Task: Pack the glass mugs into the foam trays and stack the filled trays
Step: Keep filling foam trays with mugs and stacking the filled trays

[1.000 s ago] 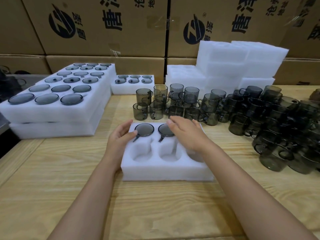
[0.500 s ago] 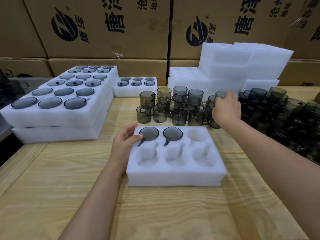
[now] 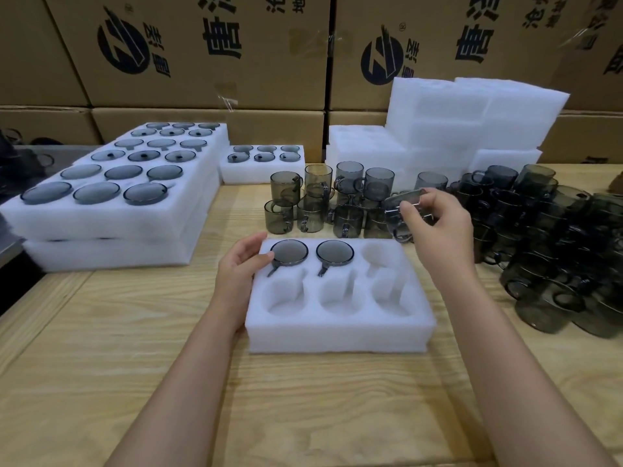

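The mug (image 3: 392,210) pinched in my right fingers (image 3: 416,213) is tipped off upright, just beyond the tray (image 3: 337,332). My left fingers (image 3: 251,244) grip the tray's left edge, thumb beside two packed mugs (image 3: 289,252); four pockets are bare. Loose mugs (image 3: 313,203) crowd the pale wooden surface (image 3: 135,348) behind, backed by cartons (image 3: 202,52).

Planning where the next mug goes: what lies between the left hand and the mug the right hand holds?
In the head view, the back row of the foam tray: two packed mugs, then one empty pocket.
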`<state>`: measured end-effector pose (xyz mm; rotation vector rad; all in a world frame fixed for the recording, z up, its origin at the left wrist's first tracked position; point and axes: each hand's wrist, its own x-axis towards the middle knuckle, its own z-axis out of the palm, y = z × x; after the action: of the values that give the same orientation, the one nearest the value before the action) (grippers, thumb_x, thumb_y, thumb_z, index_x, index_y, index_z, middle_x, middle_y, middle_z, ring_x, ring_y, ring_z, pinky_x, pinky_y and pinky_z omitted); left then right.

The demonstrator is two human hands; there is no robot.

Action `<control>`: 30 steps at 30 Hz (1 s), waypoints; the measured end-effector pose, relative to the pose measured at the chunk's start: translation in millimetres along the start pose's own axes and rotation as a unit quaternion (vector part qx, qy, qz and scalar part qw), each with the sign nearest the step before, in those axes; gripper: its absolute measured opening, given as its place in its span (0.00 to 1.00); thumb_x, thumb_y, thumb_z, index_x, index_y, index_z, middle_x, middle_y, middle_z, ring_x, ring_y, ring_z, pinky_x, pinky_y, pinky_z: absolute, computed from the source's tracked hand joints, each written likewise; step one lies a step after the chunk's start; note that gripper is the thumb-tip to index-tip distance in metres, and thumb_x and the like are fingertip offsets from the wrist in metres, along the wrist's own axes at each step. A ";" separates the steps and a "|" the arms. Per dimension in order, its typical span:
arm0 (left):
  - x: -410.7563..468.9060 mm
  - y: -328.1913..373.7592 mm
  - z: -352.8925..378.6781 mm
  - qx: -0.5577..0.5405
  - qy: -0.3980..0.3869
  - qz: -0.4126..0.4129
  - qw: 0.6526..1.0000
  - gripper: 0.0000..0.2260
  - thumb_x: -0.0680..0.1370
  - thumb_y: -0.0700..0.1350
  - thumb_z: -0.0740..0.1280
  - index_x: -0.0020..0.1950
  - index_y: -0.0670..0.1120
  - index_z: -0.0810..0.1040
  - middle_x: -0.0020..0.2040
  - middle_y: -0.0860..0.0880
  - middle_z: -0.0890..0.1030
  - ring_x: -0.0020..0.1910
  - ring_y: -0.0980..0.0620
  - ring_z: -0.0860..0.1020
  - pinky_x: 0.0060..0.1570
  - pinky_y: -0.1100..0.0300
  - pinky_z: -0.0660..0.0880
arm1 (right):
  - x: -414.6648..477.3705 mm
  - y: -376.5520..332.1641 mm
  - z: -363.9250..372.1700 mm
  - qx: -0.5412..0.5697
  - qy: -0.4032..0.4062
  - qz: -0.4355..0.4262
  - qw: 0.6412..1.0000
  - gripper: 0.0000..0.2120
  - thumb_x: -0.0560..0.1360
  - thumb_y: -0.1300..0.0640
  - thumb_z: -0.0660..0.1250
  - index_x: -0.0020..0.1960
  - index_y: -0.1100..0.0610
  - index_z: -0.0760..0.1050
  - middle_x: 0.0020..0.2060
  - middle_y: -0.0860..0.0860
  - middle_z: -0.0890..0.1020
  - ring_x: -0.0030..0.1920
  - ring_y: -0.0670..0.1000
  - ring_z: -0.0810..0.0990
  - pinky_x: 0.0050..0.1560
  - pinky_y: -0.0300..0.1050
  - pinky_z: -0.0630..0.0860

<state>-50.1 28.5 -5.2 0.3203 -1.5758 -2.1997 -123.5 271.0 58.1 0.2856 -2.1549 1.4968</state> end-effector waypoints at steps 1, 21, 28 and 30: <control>-0.2 0.3 0.3 -0.002 0.000 -0.001 1.000 0.15 0.74 0.29 0.64 0.57 0.43 0.77 0.48 0.52 0.80 0.39 0.62 0.82 0.34 0.68 0.76 | -5.0 1.4 0.1 0.018 0.002 0.000 1.000 0.12 0.73 0.56 0.70 0.35 0.47 0.71 0.48 0.40 0.76 0.56 0.46 0.75 0.49 0.30 0.67; 0.5 2.1 1.9 0.007 0.009 -0.002 1.000 0.14 0.75 0.30 0.62 0.51 0.46 0.79 0.47 0.50 0.81 0.38 0.59 0.82 0.34 0.66 0.77 | -11.2 9.2 17.6 -0.174 -0.134 -0.030 0.975 0.23 0.69 0.43 0.72 0.59 0.53 0.77 0.53 0.47 0.77 0.59 0.51 0.68 0.51 0.35 0.59; -6.2 17.3 11.3 0.202 0.075 0.121 0.969 0.13 0.78 0.35 0.64 0.53 0.54 0.77 0.55 0.52 0.78 0.57 0.54 0.75 0.56 0.62 0.70 | -11.7 16.4 19.3 -0.228 -0.200 -0.027 0.952 0.24 0.69 0.39 0.69 0.59 0.52 0.74 0.52 0.48 0.76 0.59 0.51 0.67 0.59 0.45 0.66; -15.8 31.5 25.6 0.267 0.051 0.203 0.941 0.12 0.78 0.40 0.63 0.53 0.58 0.77 0.53 0.60 0.79 0.56 0.64 0.75 0.54 0.70 0.69 | -11.9 16.4 19.4 -0.244 -0.200 -0.030 0.948 0.24 0.70 0.38 0.68 0.59 0.52 0.74 0.52 0.48 0.76 0.59 0.52 0.67 0.61 0.48 0.66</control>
<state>-40.5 48.7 32.1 0.2298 -1.9556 -1.4083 -126.0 258.0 33.4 0.5042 -2.7206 0.8755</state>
